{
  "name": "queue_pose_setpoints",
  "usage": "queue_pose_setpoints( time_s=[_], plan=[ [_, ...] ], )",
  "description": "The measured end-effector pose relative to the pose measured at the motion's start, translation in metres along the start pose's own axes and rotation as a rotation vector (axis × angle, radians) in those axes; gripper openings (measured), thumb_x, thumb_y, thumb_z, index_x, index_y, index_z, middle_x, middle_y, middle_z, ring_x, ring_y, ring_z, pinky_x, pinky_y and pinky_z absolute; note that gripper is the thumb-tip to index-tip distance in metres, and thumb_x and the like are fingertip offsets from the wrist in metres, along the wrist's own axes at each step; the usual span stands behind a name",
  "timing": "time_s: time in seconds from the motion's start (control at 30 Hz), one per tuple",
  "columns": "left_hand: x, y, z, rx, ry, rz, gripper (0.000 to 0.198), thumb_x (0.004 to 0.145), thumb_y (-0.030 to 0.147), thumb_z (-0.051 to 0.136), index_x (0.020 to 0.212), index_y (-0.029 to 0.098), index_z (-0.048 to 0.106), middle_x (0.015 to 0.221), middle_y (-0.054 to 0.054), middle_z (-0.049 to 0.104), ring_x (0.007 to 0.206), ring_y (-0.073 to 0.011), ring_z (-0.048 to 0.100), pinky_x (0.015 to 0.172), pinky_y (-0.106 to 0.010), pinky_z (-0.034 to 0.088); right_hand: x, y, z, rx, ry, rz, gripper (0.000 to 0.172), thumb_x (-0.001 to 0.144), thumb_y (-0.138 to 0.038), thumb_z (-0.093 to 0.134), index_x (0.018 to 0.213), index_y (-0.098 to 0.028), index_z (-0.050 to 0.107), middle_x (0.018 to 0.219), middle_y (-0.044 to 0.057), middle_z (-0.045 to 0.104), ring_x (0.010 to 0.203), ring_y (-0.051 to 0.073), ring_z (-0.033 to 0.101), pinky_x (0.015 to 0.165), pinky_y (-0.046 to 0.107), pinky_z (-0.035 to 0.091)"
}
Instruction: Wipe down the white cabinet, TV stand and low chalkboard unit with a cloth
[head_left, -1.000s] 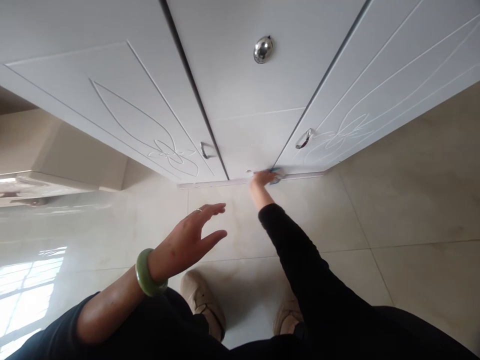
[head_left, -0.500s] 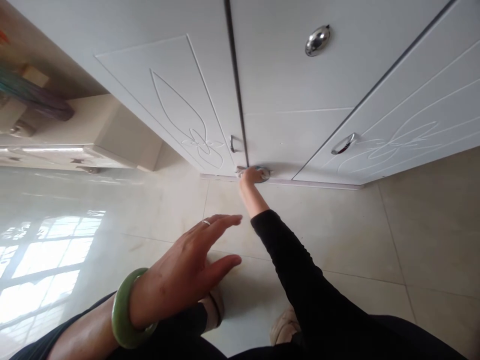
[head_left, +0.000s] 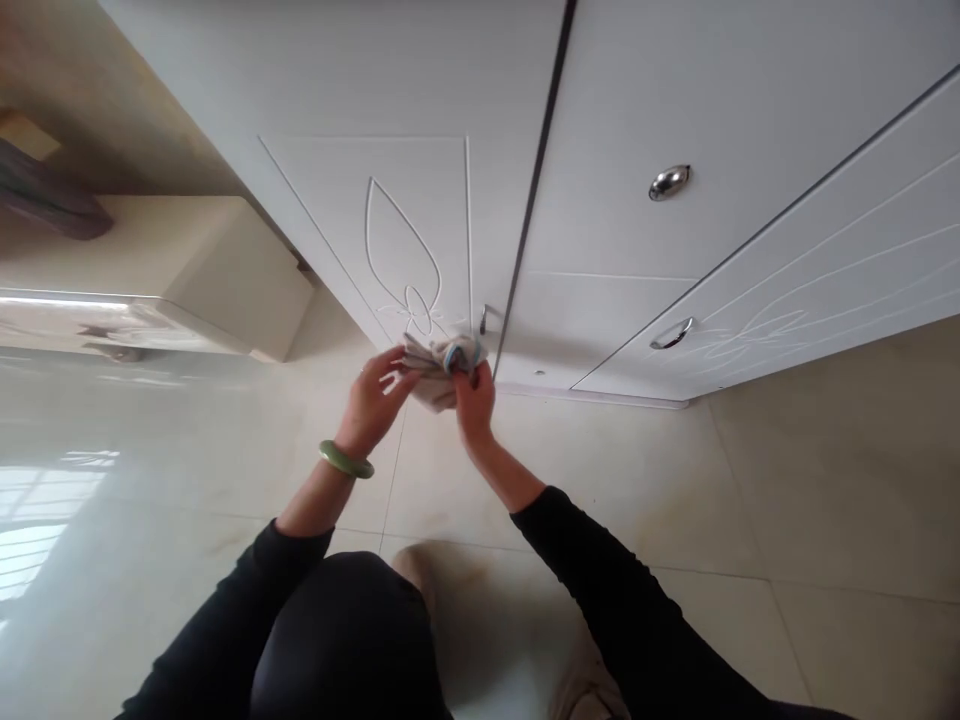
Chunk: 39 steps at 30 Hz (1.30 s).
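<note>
– Where was the cloth?
– The cloth (head_left: 433,388) was up between the two hands, in front of the lower part of the cabinet (head_left: 600,310), near the small handle (head_left: 484,319) of the left door. It was crumpled and pale, with a blue edge showing at its right end. I couldn't tell whether it touched the door
– And the grip?
– The left hand (head_left: 371,400) had the cloth's left side by the fingertips and thumb, the fingers a little spread and the palm not wrapped round it. The right hand (head_left: 475,405) was closed more tightly, thumb and fingers pinching the bunched right end. Some of its fingers were hidden, so I couldn't say how each one lay
– Anything on the wrists?
– A green bangle (head_left: 345,462) sat round the left one. Both arms were in black sleeves (head_left: 592,560), the cuffs back from the wrists
– What else stood near?
– A silver knob (head_left: 669,182) on the cabinet's middle section, and a curved handle (head_left: 673,334) on the door to the right of it. Behind the cloth, a carved flower (head_left: 420,310) ran down the left door. Off to the left was a low beige unit (head_left: 225,260), and underneath everything, pale floor tiles (head_left: 637,470)
</note>
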<state>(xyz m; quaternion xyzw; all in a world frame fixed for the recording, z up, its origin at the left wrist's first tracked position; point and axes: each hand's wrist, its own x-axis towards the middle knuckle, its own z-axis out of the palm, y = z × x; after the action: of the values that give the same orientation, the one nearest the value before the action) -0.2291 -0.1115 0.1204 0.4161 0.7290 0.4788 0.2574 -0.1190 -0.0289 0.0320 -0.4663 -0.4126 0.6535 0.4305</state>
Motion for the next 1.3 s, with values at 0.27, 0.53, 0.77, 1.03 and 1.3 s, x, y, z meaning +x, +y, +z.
queue_pose_setpoints(
  time_s=[0.27, 0.53, 0.77, 1.03, 1.3],
  plan=[
    [-0.008, -0.074, 0.073, -0.331, -0.115, -0.258, 0.048, 0.082, 0.041, 0.078, 0.124, 0.018, 0.073, 0.139, -0.016, 0.07, 0.129, -0.0325, 0.067, 0.113, -0.054, 0.055, 0.026, -0.01, -0.06, -0.253, 0.438, -0.544, 0.025, 0.084, -0.039, 0.064, 0.1, -0.019, 0.065, 0.096, 0.004, 0.066, 0.093, 0.019, 0.063, 0.092, 0.033, 0.055],
    [0.0, -0.067, 0.079, -0.442, -0.11, -0.245, 0.032, 0.09, 0.031, 0.069, 0.119, 0.018, 0.072, 0.134, -0.013, 0.073, 0.128, -0.0277, 0.067, 0.114, -0.048, 0.054, 0.081, -0.038, -0.048, -0.686, 0.467, -0.788, 0.015, 0.089, -0.017, 0.051, 0.087, -0.02, 0.066, 0.097, 0.009, 0.058, 0.108, 0.024, 0.065, 0.102, 0.041, 0.055],
    [0.032, -0.035, 0.102, -0.433, -0.293, -0.151, 0.029, 0.089, 0.022, 0.071, 0.117, 0.015, 0.074, 0.131, -0.015, 0.074, 0.117, -0.0258, 0.071, 0.105, -0.041, 0.058, 0.061, -0.028, -0.057, -0.715, 0.349, -0.585, 0.016, 0.087, -0.014, 0.053, 0.092, -0.021, 0.066, 0.101, 0.008, 0.06, 0.103, 0.024, 0.064, 0.105, 0.043, 0.054],
    [0.04, -0.018, 0.135, -0.385, -0.249, -0.07, 0.031, 0.09, 0.018, 0.066, 0.12, 0.018, 0.073, 0.12, -0.011, 0.077, 0.108, -0.025, 0.073, 0.098, -0.039, 0.058, 0.062, -0.049, -0.058, -0.728, 0.254, -0.684, 0.03, 0.095, -0.024, 0.048, 0.113, -0.022, 0.072, 0.12, 0.012, 0.065, 0.117, 0.025, 0.063, 0.105, 0.037, 0.051],
    [0.01, -0.059, 0.11, 0.024, -0.223, -0.038, 0.054, 0.085, 0.023, 0.075, 0.138, 0.018, 0.067, 0.143, -0.018, 0.065, 0.13, -0.0332, 0.066, 0.114, -0.051, 0.054, 0.049, -0.004, -0.079, -0.899, -0.27, 0.015, 0.022, 0.086, -0.019, 0.059, 0.097, -0.021, 0.078, 0.104, 0.004, 0.078, 0.103, 0.023, 0.069, 0.094, 0.031, 0.051]
  ],
)
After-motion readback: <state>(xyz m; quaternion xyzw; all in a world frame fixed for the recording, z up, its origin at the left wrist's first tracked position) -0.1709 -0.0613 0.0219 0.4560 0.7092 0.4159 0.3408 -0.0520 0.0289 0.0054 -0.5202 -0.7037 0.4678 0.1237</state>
